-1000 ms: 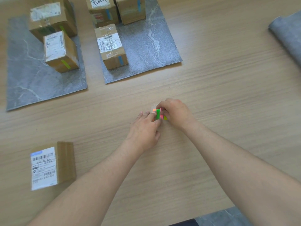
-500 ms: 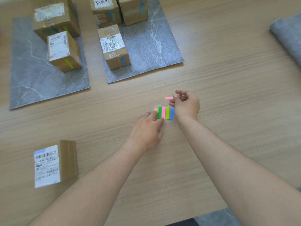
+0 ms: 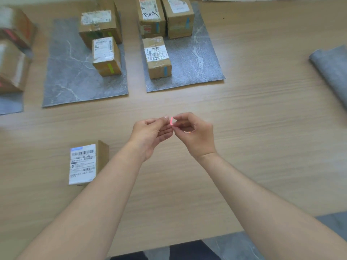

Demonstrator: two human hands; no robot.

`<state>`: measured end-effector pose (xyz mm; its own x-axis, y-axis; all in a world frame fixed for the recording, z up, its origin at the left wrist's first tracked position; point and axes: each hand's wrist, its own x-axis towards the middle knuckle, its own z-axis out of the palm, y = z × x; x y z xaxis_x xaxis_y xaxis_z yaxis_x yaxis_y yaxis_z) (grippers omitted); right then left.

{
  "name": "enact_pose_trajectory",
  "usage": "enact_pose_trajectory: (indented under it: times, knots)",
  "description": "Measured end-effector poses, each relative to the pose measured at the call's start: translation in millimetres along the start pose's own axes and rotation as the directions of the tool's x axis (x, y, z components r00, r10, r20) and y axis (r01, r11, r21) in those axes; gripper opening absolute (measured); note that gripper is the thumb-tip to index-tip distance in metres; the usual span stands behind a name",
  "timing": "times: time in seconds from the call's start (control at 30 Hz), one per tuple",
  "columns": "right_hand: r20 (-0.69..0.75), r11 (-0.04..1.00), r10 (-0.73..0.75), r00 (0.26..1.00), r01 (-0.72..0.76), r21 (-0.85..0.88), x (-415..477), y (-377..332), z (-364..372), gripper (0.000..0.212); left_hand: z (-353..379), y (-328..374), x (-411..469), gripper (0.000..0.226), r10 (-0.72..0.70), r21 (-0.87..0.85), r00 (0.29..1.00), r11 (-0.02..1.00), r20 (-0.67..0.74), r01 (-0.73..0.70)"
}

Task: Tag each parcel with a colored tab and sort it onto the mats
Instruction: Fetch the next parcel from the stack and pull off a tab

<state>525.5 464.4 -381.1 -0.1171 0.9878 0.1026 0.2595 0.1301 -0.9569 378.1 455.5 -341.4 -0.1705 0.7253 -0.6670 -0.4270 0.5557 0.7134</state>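
Over the middle of the desk, head view, both hands are up off the wood with a little pink tab between them. The left hand has its grip nipped closed on one side of it, thumb and forefinger tips together. The right hand pinches the other side the same way, spare fingers loosely curled. My guess is it takes two grips because the strip is flimsy and sticky, so holding both ends stops it folding onto itself or gluing to a finger. Down left of the forearms sits a bare parcel, label up, no tab I can see, well apart from any mat, so that's presumably where the pink one is headed. Further back the sorting goes by colour: the middle mat carries two green-tabbed boxes, and the right mat carries three blue-tabbed boxes. Way off at the left edge are blurry boxes with reddish marks on another mat, probably the pink pile, though it's too smeared to be sure. One rolled grey mat lies at the far right with nothing on it.
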Motion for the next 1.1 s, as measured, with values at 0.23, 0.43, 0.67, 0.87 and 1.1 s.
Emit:
enact_pose_trajectory:
  times: [0.23, 0.43, 0.67, 0.87, 1.1]
  knots:
    - [0.058, 0.992, -0.125, 0.990, 0.127, -0.025, -52.0, -42.8, 70.1, 0.025, -94.5, 3.1, -48.4, 0.012, 0.089, 0.081, 0.996, 0.993, -0.001, -0.089]
    - [0.030, 0.989, -0.143, 0.989, 0.143, -0.032, -115.0, -74.2, 124.4, 0.024, -167.3, -5.4, -85.5, 0.004, 0.162, 0.113, 0.987, 0.980, 0.017, -0.163]
    - [-0.098, 0.998, 0.000, 0.995, -0.006, -0.057, -156.6, -84.1, 166.9, 0.025, -239.9, -24.4, -106.6, 0.008, 0.310, 0.255, 0.951, 0.920, -0.004, -0.299]
    - [0.096, 0.981, -0.021, 0.995, 0.039, -0.191, -163.0, -74.7, 191.5, 0.040, -276.0, -60.5, -104.8, 0.006, 0.330, 0.166, 0.941, 0.934, -0.075, -0.315]
    - [0.374, 0.903, 0.000, 0.927, 0.161, -0.398, -151.0, -38.3, 214.3, 0.058, -285.8, -106.5, -76.7, 0.009, 0.291, 0.061, 0.941, 0.957, -0.173, -0.285]
